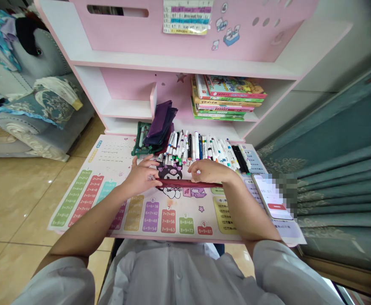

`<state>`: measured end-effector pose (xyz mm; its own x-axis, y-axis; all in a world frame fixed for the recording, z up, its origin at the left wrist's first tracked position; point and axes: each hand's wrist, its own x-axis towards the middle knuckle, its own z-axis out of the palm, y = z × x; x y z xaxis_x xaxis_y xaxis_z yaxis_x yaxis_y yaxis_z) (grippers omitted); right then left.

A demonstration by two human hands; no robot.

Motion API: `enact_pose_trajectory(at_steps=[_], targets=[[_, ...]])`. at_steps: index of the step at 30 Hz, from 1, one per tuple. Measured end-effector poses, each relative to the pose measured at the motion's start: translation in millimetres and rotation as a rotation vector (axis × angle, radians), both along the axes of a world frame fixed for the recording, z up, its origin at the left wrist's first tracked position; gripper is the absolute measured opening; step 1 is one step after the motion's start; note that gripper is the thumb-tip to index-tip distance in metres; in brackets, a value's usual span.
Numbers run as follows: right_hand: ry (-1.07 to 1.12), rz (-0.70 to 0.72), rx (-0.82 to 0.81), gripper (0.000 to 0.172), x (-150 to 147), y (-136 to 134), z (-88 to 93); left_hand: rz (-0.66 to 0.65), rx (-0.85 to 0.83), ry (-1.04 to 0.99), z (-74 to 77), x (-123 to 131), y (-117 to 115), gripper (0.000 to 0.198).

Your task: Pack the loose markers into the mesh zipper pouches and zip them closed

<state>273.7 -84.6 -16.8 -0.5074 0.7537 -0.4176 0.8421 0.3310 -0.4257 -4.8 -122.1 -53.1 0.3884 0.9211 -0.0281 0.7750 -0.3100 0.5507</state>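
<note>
A thin dark red pouch (185, 183), seen nearly edge-on, lies across the printed cartoon figure in the middle of the desk. My left hand (143, 174) pinches its left end between thumb and forefinger, the other fingers spread. Bent over its right half, my right hand (206, 171) has its fingers curled down to the pouch's upper edge; the exact grip is partly hidden. Just beyond both hands lies a wide row of white-barrelled markers (204, 148) with coloured caps. A green see-through pouch (140, 142) with pens inside sits left of them, under folded purple pouches (160, 123).
A phone (272, 197) rests at the desk's right edge, beside a teal curtain (341, 156). Stacked books (226, 99) fill part of the pink shelf behind. The desk mat (179, 216) carries multiplication tables. A grey sofa (51, 51) with clothes stands at far left.
</note>
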Motion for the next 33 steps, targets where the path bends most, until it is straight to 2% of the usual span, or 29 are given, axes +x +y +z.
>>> enact_pose_trajectory(at_steps=[12,33], targets=[[0.025,-0.043,-0.08,0.024,4,0,4.8,-0.009,0.034,-0.013,-3.4,-10,5,0.019],[-0.029,-0.019,-0.063,0.021,9,1,9.9,-0.043,0.016,0.053,-3.4,-23,11,0.019]])
